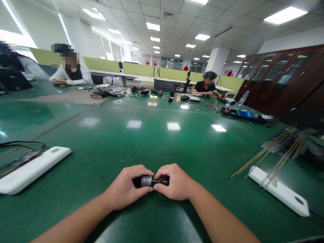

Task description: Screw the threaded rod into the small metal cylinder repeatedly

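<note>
Low in the centre of the frame, the left hand [126,191] and the right hand [174,184] both close around a small dark cylinder with a silver band [151,181], held level just above the green table [157,141]. White flat devices lie at lower left [30,170] and lower right [278,190].

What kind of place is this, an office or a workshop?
Probably an open-plan office used as a workshop. Green desk dividers stand under ceiling light panels, and a large green table carries cables and small parts. Both hands, left hand and right hand, grip a small dark cylinder.
</note>
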Demonstrator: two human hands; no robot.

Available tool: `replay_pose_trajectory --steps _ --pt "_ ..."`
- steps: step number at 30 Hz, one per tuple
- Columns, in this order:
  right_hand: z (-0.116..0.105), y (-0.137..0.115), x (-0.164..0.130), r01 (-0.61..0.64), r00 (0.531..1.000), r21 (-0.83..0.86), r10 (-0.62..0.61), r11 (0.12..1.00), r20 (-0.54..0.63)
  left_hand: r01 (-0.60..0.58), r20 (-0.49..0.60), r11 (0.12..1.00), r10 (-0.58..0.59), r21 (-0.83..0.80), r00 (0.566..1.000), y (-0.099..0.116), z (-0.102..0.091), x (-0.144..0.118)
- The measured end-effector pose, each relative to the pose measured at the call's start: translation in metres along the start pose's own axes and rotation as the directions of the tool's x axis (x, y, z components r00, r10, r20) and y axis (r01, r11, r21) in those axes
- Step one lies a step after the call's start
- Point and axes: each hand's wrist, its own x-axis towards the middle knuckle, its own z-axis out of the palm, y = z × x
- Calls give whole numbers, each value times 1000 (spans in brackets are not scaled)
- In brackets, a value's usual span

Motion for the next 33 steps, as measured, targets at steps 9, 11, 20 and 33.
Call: replay_pose_trajectory --steps 9,11,20,33 --pt "0 1 -1 28 1000 -30 -28 999 0 -14 -6 999 14 32 1000 -1 0 -1" --pt "0 0 -1 33 999 -43 -33 999 -4 6 -11 999 -6 54 1000 -3 0 -1" --pt "1 2 0 59 998 -74 -60 996 -16 42 2 996 -42 78 999 -2 1 -2" --pt "1 2 -1 77 997 -81 -77 994 -6 65 28 995 -67 74 997 -1 2 -3"
